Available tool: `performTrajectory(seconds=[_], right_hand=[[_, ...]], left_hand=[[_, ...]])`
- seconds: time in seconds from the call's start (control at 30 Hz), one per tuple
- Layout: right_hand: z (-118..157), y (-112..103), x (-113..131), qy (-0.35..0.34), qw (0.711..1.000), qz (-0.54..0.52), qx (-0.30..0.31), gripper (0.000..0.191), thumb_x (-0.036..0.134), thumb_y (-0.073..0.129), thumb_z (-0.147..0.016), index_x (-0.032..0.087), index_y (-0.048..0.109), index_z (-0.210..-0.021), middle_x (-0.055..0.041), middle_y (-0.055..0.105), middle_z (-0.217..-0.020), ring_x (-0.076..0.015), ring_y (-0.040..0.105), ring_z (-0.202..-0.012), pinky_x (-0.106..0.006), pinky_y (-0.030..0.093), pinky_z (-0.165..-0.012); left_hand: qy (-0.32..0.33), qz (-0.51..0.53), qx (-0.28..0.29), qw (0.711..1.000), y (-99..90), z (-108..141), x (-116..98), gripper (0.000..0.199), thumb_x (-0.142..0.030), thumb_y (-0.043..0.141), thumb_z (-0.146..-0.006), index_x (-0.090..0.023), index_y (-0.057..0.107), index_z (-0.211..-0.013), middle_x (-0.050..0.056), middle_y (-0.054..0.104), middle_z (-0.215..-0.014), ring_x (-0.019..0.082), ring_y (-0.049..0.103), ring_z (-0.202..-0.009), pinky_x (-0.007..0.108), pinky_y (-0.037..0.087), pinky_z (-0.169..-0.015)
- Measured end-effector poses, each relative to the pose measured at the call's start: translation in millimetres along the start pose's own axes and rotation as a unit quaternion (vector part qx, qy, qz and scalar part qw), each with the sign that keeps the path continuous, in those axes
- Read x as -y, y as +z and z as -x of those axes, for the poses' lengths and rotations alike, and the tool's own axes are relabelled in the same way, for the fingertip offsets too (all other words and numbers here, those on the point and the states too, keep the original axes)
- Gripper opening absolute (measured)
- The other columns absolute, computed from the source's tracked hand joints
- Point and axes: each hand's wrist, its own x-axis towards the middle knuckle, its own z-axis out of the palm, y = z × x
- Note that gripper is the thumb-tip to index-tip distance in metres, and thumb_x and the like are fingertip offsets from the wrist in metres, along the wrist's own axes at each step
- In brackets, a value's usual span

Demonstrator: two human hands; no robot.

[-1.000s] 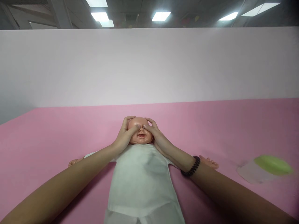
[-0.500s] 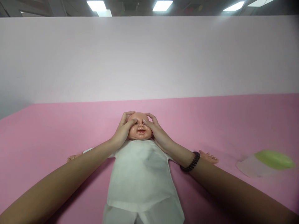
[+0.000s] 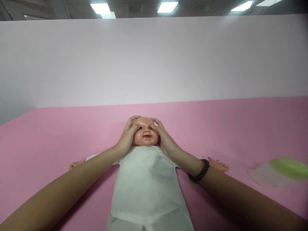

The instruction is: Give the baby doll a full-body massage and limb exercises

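A baby doll (image 3: 146, 183) in a white top and white trousers lies on its back with its arms spread. My left hand (image 3: 128, 136) holds one side of its head, the thumb resting by the eye and the fingers curved over the top. On the other side, my right hand (image 3: 166, 139) cups the head in the same way, its thumb at the outer corner of the other eye. Between the thumbs the doll's eyes, nose and parted mouth show. The doll's ears are hidden under my palms. A dark coiled band circles my right wrist.
A pink surface (image 3: 72, 128) lies under the doll, and a white wall (image 3: 154, 61) rises behind it. To the right is a clear container with a green top (image 3: 288, 167), blurred. Both doll hands stick out beyond my forearms.
My thumbs have slid outward from the inner eyes toward the sides, mostly the right one, so more of the doll's eyes shows. The view has shifted slightly.
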Motion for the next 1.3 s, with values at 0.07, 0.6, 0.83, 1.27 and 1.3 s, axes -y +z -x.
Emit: performTrajectory(seconds=[0.07,0.6,0.83,1.27,1.3], right_hand=[[1.1,-0.3,0.6,-0.001,1.0,0.005,0.009,0.052,0.046,0.068,-0.085,0.036,0.049,-0.133,0.0008,0.068,-0.119,-0.0212,0.065,-0.111,-0.033,0.053,-0.092],[7.4,0.6,7.8,0.01,0.999,0.049,0.011,0.061,0.051,0.073,-0.082,0.037,0.047,-0.136,-0.0009,0.064,-0.121,-0.0219,0.064,-0.111,-0.035,0.052,-0.095],[8.3,1.7,8.3,0.002,0.999,0.052,0.005,0.058,0.052,0.072,-0.083,0.037,0.049,-0.135,0.0003,0.066,-0.119,-0.0206,0.064,-0.108,-0.033,0.052,-0.094],[3.6,3.0,3.5,-0.012,0.999,0.037,-0.016,0.05,0.051,0.067,-0.084,0.035,0.054,-0.13,0.0015,0.065,-0.121,-0.0209,0.061,-0.116,-0.032,0.05,-0.097],[3.4,2.6,3.2,-0.011,0.999,0.036,-0.016,0.051,0.052,0.067,-0.084,0.036,0.054,-0.131,0.0017,0.065,-0.122,-0.0208,0.061,-0.116,-0.032,0.05,-0.097]], left_hand=[[0.007,-0.013,0.008,1.0,-1.6,-0.5,2.5,0.044,-0.041,0.06,-0.088,-0.031,0.052,-0.131,0.003,0.059,-0.133,0.023,0.063,-0.113,0.036,0.053,-0.098],[0.025,-0.049,0.02,0.998,-4.6,-1.1,2.8,0.048,-0.043,0.065,-0.09,-0.031,0.056,-0.135,0.005,0.056,-0.143,0.026,0.057,-0.127,0.042,0.048,-0.109],[0.008,-0.038,0.021,0.999,-2.4,1.3,-1.2,0.049,-0.042,0.066,-0.088,-0.032,0.055,-0.135,0.005,0.056,-0.14,0.025,0.06,-0.121,0.04,0.051,-0.104],[0.008,-0.052,-0.01,0.999,-0.8,-2.0,-0.5,0.045,-0.041,0.053,-0.092,-0.03,0.057,-0.135,0.005,0.054,-0.144,0.027,0.053,-0.13,0.041,0.045,-0.111],[0.008,-0.052,-0.008,0.999,-1.3,-1.8,0.0,0.044,-0.041,0.054,-0.091,-0.03,0.057,-0.135,0.004,0.054,-0.144,0.027,0.054,-0.129,0.041,0.046,-0.11]])
